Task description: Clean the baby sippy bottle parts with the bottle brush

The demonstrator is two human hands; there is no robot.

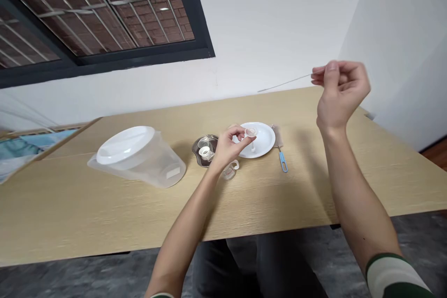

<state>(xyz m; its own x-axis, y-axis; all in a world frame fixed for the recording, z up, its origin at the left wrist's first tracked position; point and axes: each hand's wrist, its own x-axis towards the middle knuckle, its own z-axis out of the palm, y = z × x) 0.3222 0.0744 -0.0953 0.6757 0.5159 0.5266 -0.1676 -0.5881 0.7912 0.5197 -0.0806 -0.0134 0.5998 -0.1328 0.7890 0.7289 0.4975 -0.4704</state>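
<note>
My left hand (231,145) pinches a small clear funnel-like piece (250,132) with a narrow stem pointing down, held over the white plate (263,142). Raised high at the right, my right hand (340,91) has its fingers closed on a thin wire-like rod (286,82), which points left and slightly down. The rod's far end is apart from the clear piece. Beside my left wrist, a small clear cup (229,172) with a hooked handle rests on the table. A metal dish (197,149) holding a whitish ring-shaped part (205,152) lies left of my left hand.
A large translucent pitcher (153,165) with a white lid (125,144) stands on the wooden table (104,214) at the left. Right of the plate lies a blue-handled tool (283,162), its upper part by a small packet. A window is behind the table.
</note>
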